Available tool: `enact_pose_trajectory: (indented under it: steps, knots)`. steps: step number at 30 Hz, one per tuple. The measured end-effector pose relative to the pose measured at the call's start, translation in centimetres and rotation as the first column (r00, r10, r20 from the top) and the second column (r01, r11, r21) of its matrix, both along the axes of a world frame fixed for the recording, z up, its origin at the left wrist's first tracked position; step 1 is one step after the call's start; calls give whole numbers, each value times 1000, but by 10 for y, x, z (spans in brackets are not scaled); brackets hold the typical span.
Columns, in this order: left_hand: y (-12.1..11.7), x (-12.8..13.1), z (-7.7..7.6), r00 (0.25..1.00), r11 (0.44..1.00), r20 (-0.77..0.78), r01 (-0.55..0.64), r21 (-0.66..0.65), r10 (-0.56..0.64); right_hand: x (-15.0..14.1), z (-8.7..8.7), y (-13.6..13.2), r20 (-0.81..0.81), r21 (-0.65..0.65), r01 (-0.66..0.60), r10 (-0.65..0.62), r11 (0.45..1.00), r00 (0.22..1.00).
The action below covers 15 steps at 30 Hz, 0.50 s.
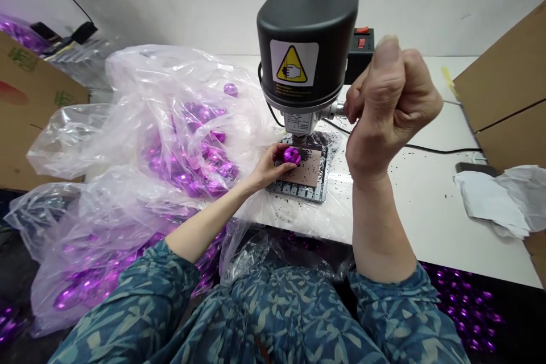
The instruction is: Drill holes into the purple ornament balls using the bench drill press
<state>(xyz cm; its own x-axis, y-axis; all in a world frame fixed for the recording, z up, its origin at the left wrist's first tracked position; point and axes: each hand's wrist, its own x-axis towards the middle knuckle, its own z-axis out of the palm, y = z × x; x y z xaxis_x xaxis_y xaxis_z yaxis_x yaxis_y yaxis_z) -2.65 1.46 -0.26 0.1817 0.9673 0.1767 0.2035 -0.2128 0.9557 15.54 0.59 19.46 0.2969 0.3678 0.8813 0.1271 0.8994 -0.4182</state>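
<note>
Between the thumb and fingers of my left hand (273, 164) is a shiny purple ball (292, 155), right under the spindle of a black drill press (309, 28). The ball sits over a brown board (307, 169) on the machine's grey metal base (298, 192). Raised at the right, my right hand (390, 99) is closed in a fist at the drill press's side lever (339, 109). Most of that lever is hidden by the fingers. Dark shavings are scattered over the board, the base and the tabletop around it.
Clear plastic bags (170, 74) full of purple balls spread over the table's left side and hang past its edge. A loose purple ball (230, 89) lies behind. Cardboard boxes (505, 68) stand at right, near crumpled white paper (490, 202) and a black cable (443, 150).
</note>
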Motion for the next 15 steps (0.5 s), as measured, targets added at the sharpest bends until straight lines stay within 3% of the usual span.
enact_pose_trajectory:
  steps: [8,15]
  knots:
    - [-8,15,2,996,997,-80,43,58,-38,1,0,-1,18,-50,55,-54,997,998]
    - [-13,25,1,986,991,-153,-54,119,72,-3,-3,3,-63,14,31,-30,999,998]
